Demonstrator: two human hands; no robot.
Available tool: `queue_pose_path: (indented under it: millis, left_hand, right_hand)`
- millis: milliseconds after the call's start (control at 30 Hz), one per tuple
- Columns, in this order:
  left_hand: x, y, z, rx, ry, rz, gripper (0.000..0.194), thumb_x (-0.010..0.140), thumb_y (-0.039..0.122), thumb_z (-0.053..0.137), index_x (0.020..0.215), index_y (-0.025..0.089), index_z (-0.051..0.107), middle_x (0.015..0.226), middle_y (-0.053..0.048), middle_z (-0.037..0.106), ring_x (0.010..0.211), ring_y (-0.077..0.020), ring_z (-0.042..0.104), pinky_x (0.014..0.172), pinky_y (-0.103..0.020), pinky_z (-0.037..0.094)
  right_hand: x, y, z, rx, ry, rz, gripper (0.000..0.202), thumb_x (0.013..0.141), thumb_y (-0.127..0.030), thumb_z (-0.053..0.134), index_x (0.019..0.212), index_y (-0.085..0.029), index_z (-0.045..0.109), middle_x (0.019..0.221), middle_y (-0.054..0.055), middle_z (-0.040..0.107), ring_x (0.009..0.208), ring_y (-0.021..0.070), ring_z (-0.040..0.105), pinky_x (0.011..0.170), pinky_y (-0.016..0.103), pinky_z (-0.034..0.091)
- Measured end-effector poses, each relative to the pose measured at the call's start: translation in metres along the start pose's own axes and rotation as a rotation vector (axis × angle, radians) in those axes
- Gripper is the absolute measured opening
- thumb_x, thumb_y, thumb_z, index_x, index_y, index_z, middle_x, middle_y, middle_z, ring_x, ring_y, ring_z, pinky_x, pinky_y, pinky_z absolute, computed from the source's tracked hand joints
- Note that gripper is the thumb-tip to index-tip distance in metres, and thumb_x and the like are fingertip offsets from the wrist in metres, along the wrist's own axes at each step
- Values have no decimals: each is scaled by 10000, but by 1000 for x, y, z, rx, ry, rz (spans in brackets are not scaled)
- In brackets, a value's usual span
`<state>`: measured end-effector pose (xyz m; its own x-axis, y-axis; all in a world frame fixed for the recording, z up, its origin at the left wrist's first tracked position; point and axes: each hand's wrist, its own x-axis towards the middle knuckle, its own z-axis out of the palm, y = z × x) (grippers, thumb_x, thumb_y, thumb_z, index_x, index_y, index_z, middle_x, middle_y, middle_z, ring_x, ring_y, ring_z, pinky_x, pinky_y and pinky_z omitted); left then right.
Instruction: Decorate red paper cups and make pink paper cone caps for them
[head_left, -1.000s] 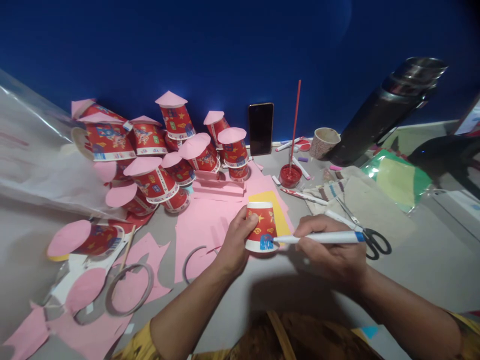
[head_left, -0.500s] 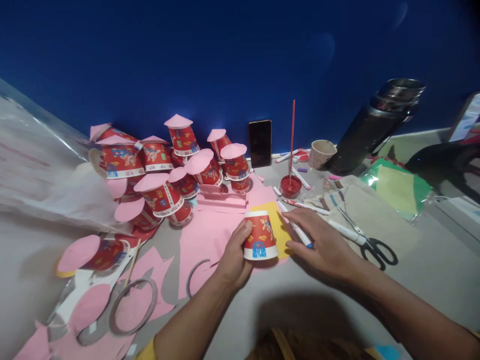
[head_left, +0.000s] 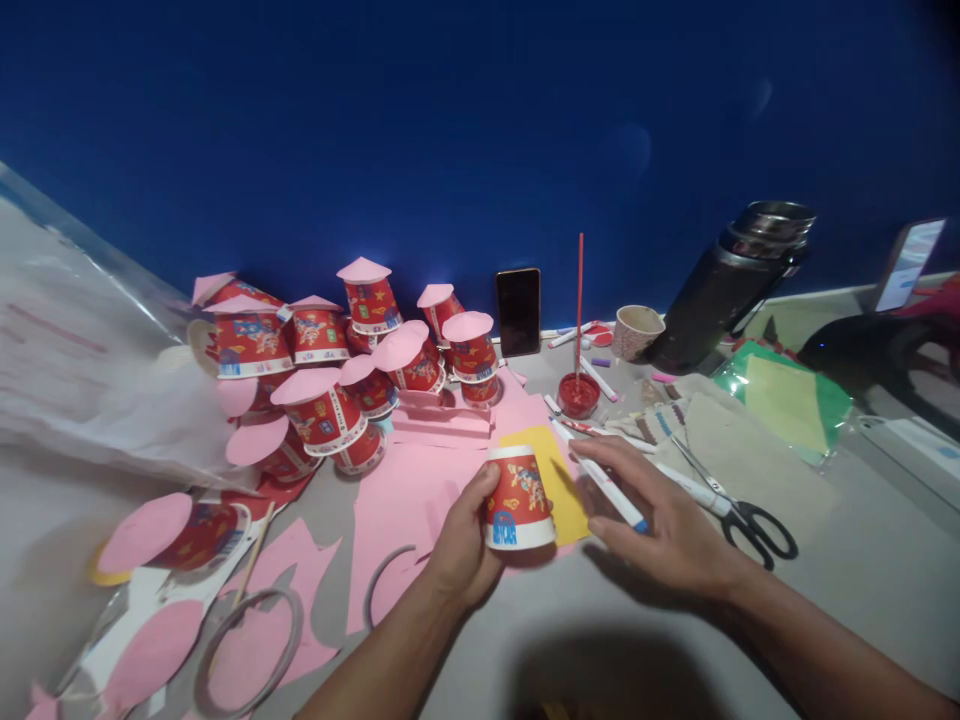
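Note:
A red paper cup (head_left: 519, 498) with a white rim and blue lettering is upside down in my left hand (head_left: 466, 535), whose thumb lies on its side. My right hand (head_left: 664, 525) pinches a white marker (head_left: 609, 490) with a blue end between thumb and fingers, to the right of the cup. Beneath the cup lie a yellow sheet (head_left: 562, 500) and pink paper (head_left: 409, 480). Several red cups with pink cone tops (head_left: 319, 405) are stacked at the left, beyond my left hand. Black-handled scissors (head_left: 754, 530) lie to the right of my right hand.
A phone (head_left: 518, 312) leans on the blue wall. A red dish (head_left: 578, 396) holds a red stick. A black flask (head_left: 724, 290) and a paper cup (head_left: 637, 332) stand at the back right. Tape rings (head_left: 296, 625) and pink scraps lie front left.
My view has tilted up slightly, so the table sits lower. My right hand has drawn slightly back with the marker, which looks lifted. The left hand still holds the cup.

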<state>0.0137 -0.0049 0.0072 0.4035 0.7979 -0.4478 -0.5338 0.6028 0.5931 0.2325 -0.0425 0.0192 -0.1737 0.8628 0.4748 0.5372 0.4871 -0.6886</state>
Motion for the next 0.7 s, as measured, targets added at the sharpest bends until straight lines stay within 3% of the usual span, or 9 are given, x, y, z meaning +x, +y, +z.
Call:
queue_pose_path:
  millis: [133, 233, 333, 533, 700]
  left_hand:
    - [1, -1, 2, 3, -51, 41, 464, 787, 482, 857, 1068, 137, 724, 968, -138, 799, 905, -324, 777, 873, -459, 615]
    - [2, -3, 3, 28, -92, 85, 455, 781, 457, 870, 1082, 143, 737, 1002, -127, 801, 911, -302, 772, 885, -426, 604]
    - [2, -5, 4, 65, -132, 121, 387, 817, 427, 845, 1066, 146, 752, 981, -110, 799, 952, -286, 763, 919, -398, 586]
    - [1, -6, 5, 125, -161, 148, 418, 809, 415, 841, 1123, 154, 750, 1013, -107, 794, 991, -285, 750, 919, -383, 572]
    - [2, -3, 4, 145, -120, 189, 431, 794, 436, 843, 1108, 155, 750, 984, -103, 794, 967, -289, 753, 875, -371, 573]
  right_hand:
    - [0, -12, -3, 55, 118, -101, 376, 909, -142, 660, 1269, -237, 713, 1145, 98, 776, 1073, 261, 749, 914, 365, 637]
    - [-1, -16, -1, 73, 257, -77, 183, 942, -175, 685, 1092, -235, 771, 915, 64, 800, 829, 234, 772, 720, 318, 641]
    - [-2, -21, 3, 79, 314, -32, 63, 945, -240, 720, 964, -239, 780, 799, 49, 788, 699, 221, 754, 625, 309, 620]
    - [3, -40, -2, 82, 286, 75, 44, 935, -255, 706, 911, -237, 738, 757, 27, 768, 642, 197, 734, 593, 285, 599]
    - [12, -44, -1, 89, 223, 18, 48, 943, -265, 708, 947, -232, 742, 801, 44, 765, 707, 215, 732, 632, 310, 583]
